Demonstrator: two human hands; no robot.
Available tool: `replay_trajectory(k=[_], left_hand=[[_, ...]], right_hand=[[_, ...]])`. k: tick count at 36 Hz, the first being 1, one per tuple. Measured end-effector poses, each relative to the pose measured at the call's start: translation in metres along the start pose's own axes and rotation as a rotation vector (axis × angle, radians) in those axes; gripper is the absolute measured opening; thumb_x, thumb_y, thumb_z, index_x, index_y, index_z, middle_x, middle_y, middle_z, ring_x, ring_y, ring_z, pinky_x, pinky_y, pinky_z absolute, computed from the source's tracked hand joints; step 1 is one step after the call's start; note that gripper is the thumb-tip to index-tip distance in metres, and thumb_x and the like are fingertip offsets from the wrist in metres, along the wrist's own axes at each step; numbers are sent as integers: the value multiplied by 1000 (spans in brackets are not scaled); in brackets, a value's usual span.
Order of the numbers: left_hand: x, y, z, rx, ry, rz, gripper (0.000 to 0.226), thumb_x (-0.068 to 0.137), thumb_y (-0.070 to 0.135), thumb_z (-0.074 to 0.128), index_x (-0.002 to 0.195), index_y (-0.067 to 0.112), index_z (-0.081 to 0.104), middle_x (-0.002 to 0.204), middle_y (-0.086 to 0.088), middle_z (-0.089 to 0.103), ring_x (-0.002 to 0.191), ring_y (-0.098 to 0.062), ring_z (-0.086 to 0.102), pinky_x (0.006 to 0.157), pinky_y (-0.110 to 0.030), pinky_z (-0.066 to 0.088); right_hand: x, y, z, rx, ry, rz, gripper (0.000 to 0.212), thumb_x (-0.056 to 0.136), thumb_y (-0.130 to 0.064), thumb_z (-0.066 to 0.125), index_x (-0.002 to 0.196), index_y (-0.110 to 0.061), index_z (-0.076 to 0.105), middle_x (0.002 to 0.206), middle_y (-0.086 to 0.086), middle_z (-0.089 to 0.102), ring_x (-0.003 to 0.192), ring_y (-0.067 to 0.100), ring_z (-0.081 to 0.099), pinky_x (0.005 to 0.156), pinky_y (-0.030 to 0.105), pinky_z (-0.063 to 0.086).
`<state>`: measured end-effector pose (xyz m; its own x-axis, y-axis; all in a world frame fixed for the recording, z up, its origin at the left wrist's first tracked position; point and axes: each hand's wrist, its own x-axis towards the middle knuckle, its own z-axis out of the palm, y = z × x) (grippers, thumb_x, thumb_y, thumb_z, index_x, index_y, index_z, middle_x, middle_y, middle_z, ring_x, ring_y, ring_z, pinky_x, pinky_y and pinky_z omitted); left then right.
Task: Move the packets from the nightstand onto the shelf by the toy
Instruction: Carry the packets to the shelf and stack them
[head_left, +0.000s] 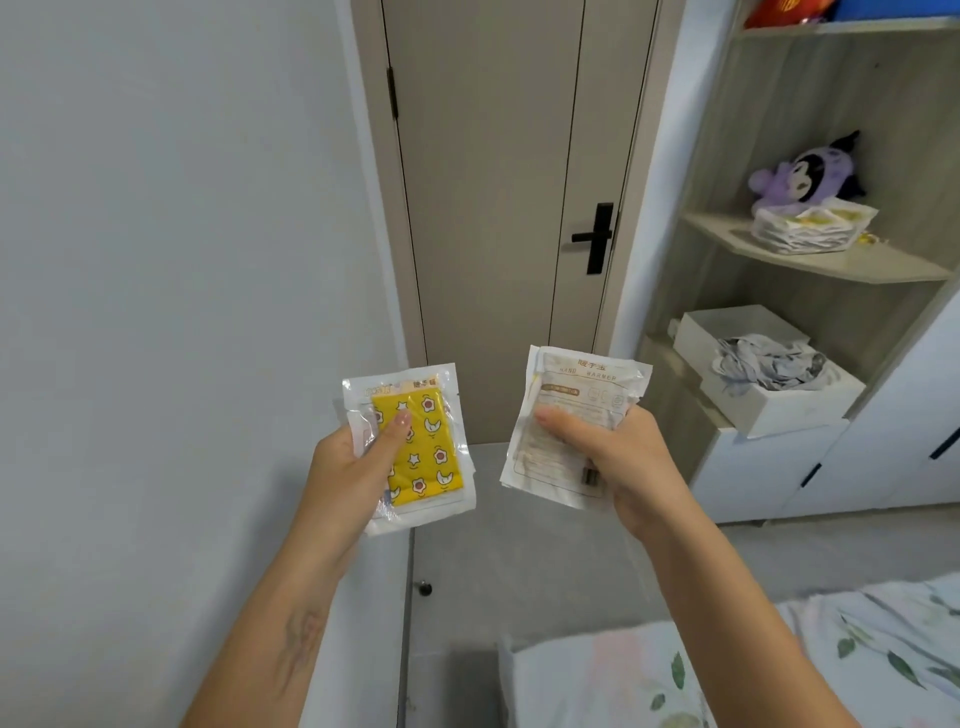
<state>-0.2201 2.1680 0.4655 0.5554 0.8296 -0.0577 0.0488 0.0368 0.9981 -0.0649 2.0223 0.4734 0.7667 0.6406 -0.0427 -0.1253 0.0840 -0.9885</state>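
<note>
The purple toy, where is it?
In the head view, the purple toy sits on the right, on the shelf, just behind a pile of packets.

1. The fingers of the left hand (358, 457) lie behind the yellow packet (415, 447); only the thumb shows on its front.
2. The right hand (618, 457) covers the lower right corner of the white packet (561, 431), whose small print is too blurred to read.
3. The stack of packets (805, 228) on the shelf (831, 260) hides the lower body of the plush toy (815, 169); how many packets it holds cannot be told.
4. The bed (779, 670) is cut off by the lower and right edges.
5. Red and blue things on the top shelf are cropped by the upper edge.
</note>
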Motion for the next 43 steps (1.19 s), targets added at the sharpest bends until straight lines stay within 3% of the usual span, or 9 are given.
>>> replay_trajectory(k=[10, 14, 18, 22, 25, 29, 37, 43], left_hand=[[142, 3, 53, -48, -68, 17, 10, 92, 31, 57, 91, 27, 66, 71, 16, 74, 67, -3, 72, 53, -18, 55], [208, -2, 89, -33, -139, -9, 11, 92, 31, 57, 95, 26, 67, 78, 13, 75, 73, -6, 73, 55, -18, 56], [298, -3, 132, -25, -169, 16, 9, 92, 29, 57, 89, 29, 65, 70, 19, 73, 66, 0, 71, 50, -15, 53], [399, 2, 193, -16, -212, 44, 9, 93, 29, 56, 88, 30, 63, 67, 21, 72, 64, 3, 70, 50, -14, 52], [466, 13, 244, -19, -262, 24, 9, 93, 31, 57, 92, 28, 66, 78, 14, 75, 73, -4, 72, 60, -20, 56], [537, 35, 310, -50, -361, 1, 10, 93, 26, 57, 93, 24, 67, 79, 9, 76, 73, -8, 73, 57, -21, 57], [623, 52, 424, -58, -538, -69, 12, 91, 28, 59, 97, 22, 68, 85, 4, 77, 78, -13, 74, 62, -25, 59], [671, 49, 519, -67, -670, -113, 12, 92, 25, 58, 93, 20, 68, 81, 4, 77, 74, -12, 74, 55, -21, 57]], right_hand=[[140, 1, -8, -22, 63, 41, 23, 79, -13, 75, 102, -14, 71, 97, 4, 75, 92, 22, 71, 82, 41, 58], [209, 7, -19, -29, 123, 53, 21, 79, -14, 75, 100, -15, 71, 95, 5, 75, 90, 22, 72, 81, 42, 58], [300, 6, -41, -31, 163, 32, 18, 78, -13, 75, 95, -17, 71, 92, 2, 75, 88, 21, 72, 78, 41, 59], [405, 2, -71, -8, 207, 11, 19, 78, -12, 75, 97, -15, 71, 92, 3, 75, 88, 21, 72, 77, 42, 59], [474, -3, -93, -27, 224, 14, 20, 78, -14, 75, 97, -16, 71, 92, 2, 75, 86, 20, 73, 78, 43, 59], [546, -20, -125, -66, 273, 18, 21, 77, -18, 76, 97, -19, 70, 92, 0, 75, 86, 17, 73, 79, 41, 59], [633, -47, -201, -82, 412, 17, 19, 79, -13, 74, 98, -16, 70, 91, 0, 76, 84, 15, 73, 73, 32, 60], [678, -47, -261, -37, 545, 48, 21, 74, -15, 78, 94, -12, 74, 91, 7, 76, 87, 24, 72, 80, 44, 58]])
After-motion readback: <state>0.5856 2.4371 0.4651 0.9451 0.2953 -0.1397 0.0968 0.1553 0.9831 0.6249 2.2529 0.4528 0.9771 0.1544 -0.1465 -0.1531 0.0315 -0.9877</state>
